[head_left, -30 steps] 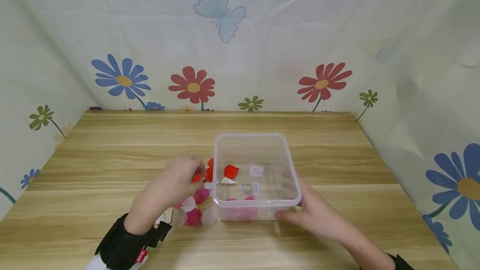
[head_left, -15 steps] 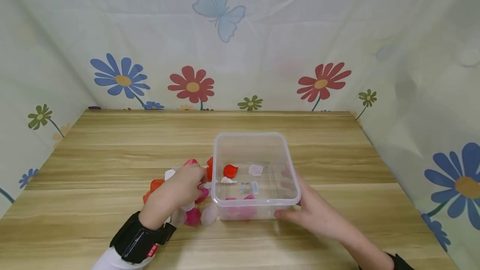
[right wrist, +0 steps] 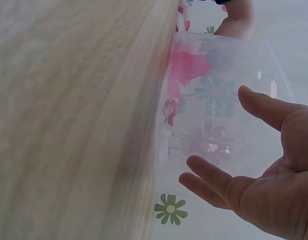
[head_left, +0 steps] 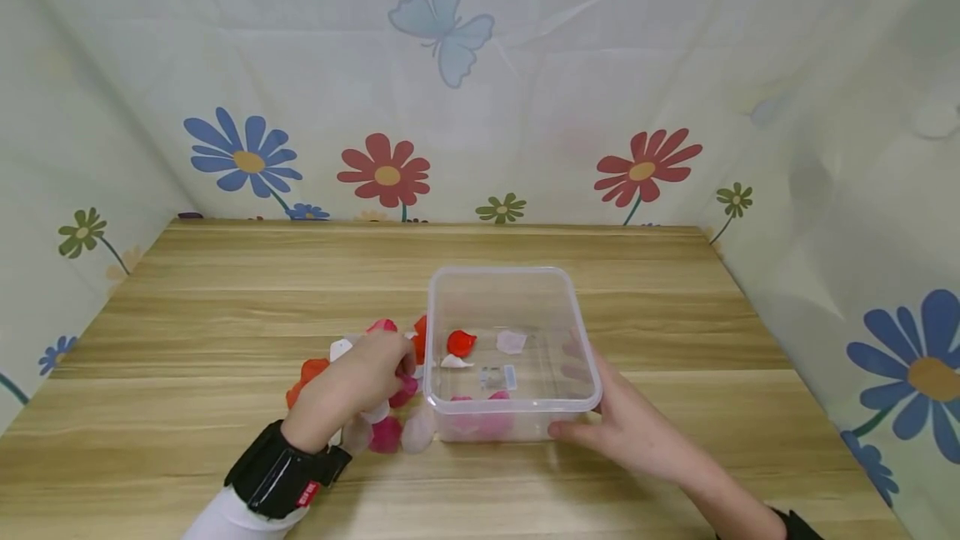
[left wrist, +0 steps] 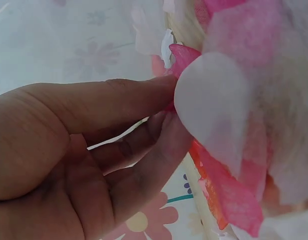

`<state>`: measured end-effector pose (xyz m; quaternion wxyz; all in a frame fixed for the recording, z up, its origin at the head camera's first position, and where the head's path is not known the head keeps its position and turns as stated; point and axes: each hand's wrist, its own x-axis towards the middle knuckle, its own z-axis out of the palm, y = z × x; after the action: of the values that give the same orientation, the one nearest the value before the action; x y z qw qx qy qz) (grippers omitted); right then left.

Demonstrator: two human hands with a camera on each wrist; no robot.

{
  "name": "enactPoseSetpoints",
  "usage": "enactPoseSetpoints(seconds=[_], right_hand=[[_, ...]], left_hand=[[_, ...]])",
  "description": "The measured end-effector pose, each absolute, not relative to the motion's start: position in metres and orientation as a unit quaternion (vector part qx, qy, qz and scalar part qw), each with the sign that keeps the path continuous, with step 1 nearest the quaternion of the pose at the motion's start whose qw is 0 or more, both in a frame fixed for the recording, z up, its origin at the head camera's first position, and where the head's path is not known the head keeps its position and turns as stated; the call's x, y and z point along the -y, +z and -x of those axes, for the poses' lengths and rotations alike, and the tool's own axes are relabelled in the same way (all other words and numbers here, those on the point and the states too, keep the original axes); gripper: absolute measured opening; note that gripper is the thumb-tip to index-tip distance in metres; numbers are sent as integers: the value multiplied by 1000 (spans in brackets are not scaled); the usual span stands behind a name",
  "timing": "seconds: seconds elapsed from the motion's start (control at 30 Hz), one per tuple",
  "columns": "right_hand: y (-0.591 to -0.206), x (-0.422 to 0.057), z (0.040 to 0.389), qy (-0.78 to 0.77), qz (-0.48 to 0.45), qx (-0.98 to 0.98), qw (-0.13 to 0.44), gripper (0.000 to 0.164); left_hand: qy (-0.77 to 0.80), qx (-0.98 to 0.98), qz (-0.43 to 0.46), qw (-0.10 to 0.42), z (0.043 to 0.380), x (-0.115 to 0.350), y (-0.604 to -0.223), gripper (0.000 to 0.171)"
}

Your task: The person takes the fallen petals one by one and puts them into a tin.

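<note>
My left hand (head_left: 363, 382) is over a spread of artificial flower petals left of the clear plastic box (head_left: 513, 406). In the left wrist view, its thumb and fingers pinch a dark pink petal (left wrist: 184, 57), partly hidden behind a white petal (left wrist: 213, 95). My right hand (head_left: 633, 423) rests against the box's right side, thumb by the front corner; the right wrist view shows its fingers fairly straight and spread. Inside the box lie a red petal (head_left: 461, 343), a white petal (head_left: 456, 362), a pale petal (head_left: 512, 342) and pink petals (head_left: 491, 421).
Around my left hand lie orange petals (head_left: 309, 375), a deep pink petal (head_left: 386, 435) and a pale petal (head_left: 417, 430) near the box's left wall. The wooden table (head_left: 637, 290) meets a flower-printed curtain (head_left: 525, 123) at the back and sides.
My left hand has come down among the petals and moved slightly right, then stayed almost still over the last half second. The right hand and the box have not visibly moved.
</note>
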<state>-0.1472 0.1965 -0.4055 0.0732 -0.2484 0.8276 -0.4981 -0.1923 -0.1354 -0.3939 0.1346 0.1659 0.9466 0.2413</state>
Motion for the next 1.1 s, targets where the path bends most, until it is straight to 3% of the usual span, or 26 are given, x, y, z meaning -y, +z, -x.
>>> enactPoseSetpoints(seconds=[0.7,1.1], right_hand=[[-405,-196,147,-496,244,-830,74,115],[-405,-196,147,-495,250,-829,70,115]], left_hand=[[280,-935,-210,51,195,146,-378,19],[313,-925,-213,-35,190,150,-361,16]])
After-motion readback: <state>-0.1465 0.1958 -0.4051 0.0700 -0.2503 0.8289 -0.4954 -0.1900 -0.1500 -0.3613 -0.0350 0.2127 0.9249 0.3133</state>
